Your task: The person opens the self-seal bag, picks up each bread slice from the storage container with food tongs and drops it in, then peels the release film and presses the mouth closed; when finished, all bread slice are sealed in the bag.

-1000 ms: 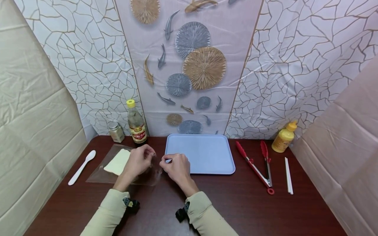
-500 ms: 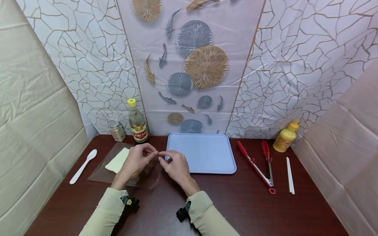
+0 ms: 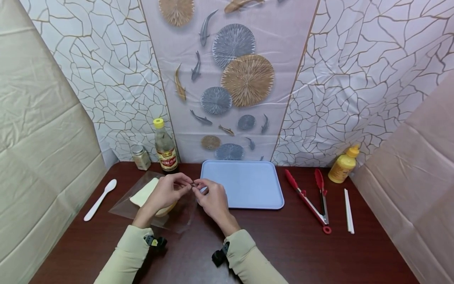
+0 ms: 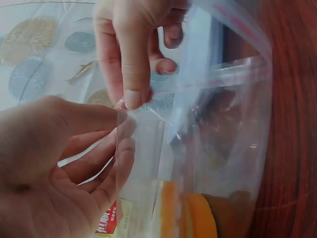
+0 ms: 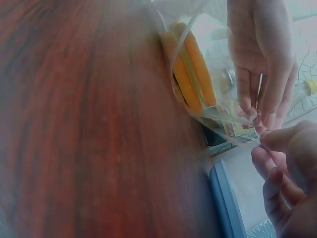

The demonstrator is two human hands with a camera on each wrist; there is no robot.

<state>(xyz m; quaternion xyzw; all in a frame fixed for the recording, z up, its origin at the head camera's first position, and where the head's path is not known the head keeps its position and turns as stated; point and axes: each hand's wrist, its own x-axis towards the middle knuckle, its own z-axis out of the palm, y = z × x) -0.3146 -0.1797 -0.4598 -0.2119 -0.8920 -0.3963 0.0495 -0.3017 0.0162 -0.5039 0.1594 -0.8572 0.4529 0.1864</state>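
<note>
Near the desk's [image 3: 283,252] back edge, left hand [image 3: 164,194] meets right hand [image 3: 214,198], both now pinching the bag [image 4: 225,144], likely steadying it.

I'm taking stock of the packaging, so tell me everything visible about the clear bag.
The clear bag looks like thin, glossy plastic, with reddish lines along a band near its mouth. Pale bread with orange-brown crust shows inside. The bag lies left of the blue tray, its held end raised; the left hand and right hand pinch its edge. How far the mouth is open is unclear.
</note>
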